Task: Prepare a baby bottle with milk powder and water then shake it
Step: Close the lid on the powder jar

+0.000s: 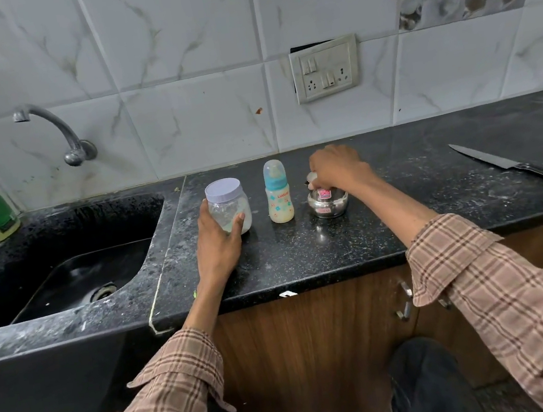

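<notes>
Black granite counter point(305, 260): left hand point(220, 243) grips lilac-lidded clear plastic powder jar point(229, 208), right hand point(335, 166) pinches something on small steel pot point(328, 203). Capped baby bottle point(278, 193) between, untouched; opening comes next.

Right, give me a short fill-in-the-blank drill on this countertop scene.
1. The left hand holds the jar with the ____ lid.
2. The baby bottle stands between the jar and the steel ____.
3. The knife lies to the ____ of the right hand.
4. The faucet is mounted above the ____.

Missing words: lilac; container; right; sink
</notes>
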